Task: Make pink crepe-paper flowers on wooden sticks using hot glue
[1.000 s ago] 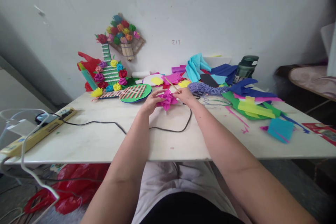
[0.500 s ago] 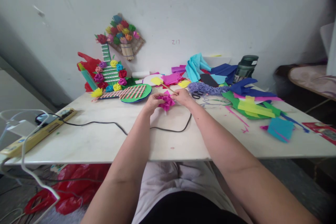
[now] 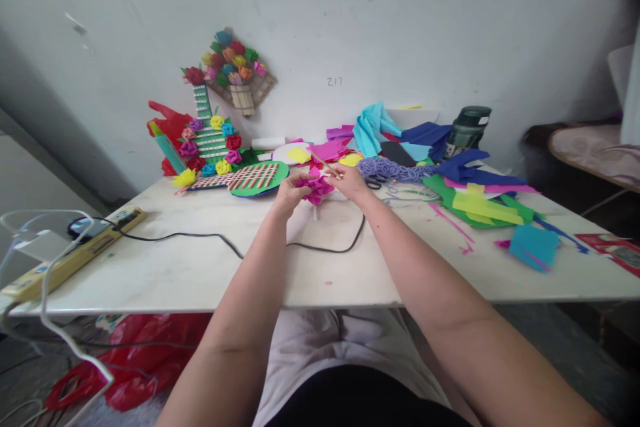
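Two bare hands in head view, both over the pale, glossy surface (image 3: 175, 277), close together near its middle.

Left hand (image 3: 293, 193): fingers closed on the left edge of a magenta, ruffled paper flower (image 3: 319, 190). Flower sits between the hands, just above the surface; whether it touches can't tell.

Right hand (image 3: 350, 183): fingers pinching a thin, tan, straight stick (image 3: 324, 162), tilted, far end up-left toward the stacked magenta paper sheets (image 3: 327, 149). Fingertips right beside the flower; contact unclear.

Around them: left, a flat green oval board with pink sticks laid crosswise (image 3: 255, 177), near left hand. Right, a tangled bundle of lavender yarn (image 3: 395, 169), with black-handled scissors (image 3: 374, 184) beside it, partly hidden. Thin black cable (image 3: 325, 249) runs on the near side of the hands. Dark green, lidded bottle (image 3: 469, 130) upright at back right. Square blue paper piece (image 3: 533, 245) lies far right, well apart from both hands.
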The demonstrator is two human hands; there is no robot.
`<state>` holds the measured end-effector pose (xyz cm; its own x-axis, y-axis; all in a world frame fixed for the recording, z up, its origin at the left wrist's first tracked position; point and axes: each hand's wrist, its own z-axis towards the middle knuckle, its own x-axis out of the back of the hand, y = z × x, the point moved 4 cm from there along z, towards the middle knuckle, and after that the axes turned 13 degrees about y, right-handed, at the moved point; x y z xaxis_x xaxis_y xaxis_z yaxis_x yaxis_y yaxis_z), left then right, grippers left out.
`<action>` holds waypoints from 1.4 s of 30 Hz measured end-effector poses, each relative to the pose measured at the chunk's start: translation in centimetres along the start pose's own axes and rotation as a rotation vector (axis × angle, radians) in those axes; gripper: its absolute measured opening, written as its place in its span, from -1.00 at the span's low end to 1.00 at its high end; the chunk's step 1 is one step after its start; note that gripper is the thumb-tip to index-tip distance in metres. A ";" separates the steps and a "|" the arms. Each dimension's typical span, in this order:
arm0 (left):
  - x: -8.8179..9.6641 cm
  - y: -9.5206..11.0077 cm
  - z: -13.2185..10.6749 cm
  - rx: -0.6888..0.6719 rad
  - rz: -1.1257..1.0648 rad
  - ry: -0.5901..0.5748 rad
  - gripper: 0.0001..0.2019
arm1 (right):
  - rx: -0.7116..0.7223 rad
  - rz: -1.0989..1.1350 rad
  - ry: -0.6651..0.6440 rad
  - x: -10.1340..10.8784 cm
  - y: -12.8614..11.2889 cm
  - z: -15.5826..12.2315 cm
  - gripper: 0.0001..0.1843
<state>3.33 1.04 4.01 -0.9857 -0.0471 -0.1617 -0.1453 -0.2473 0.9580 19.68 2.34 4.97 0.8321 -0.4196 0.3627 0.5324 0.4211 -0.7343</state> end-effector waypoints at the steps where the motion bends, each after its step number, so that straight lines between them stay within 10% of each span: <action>1: 0.0 0.0 0.0 0.007 -0.002 0.007 -0.69 | -0.006 -0.002 -0.007 0.0 0.1 0.1 -0.75; 26: 1.1 0.1 -0.2 0.073 0.248 -0.141 -0.63 | -0.003 0.021 -0.088 1.1 1.1 0.5 -0.60; 42: 2.6 0.2 1.5 -0.220 0.188 0.095 -0.77 | 0.023 -0.157 0.002 1.7 0.3 0.2 -0.75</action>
<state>0.61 2.37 4.09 -0.9797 -0.1998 -0.0179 0.0710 -0.4288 0.9006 21.31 1.89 5.50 0.7380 -0.4835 0.4707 0.6594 0.3685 -0.6553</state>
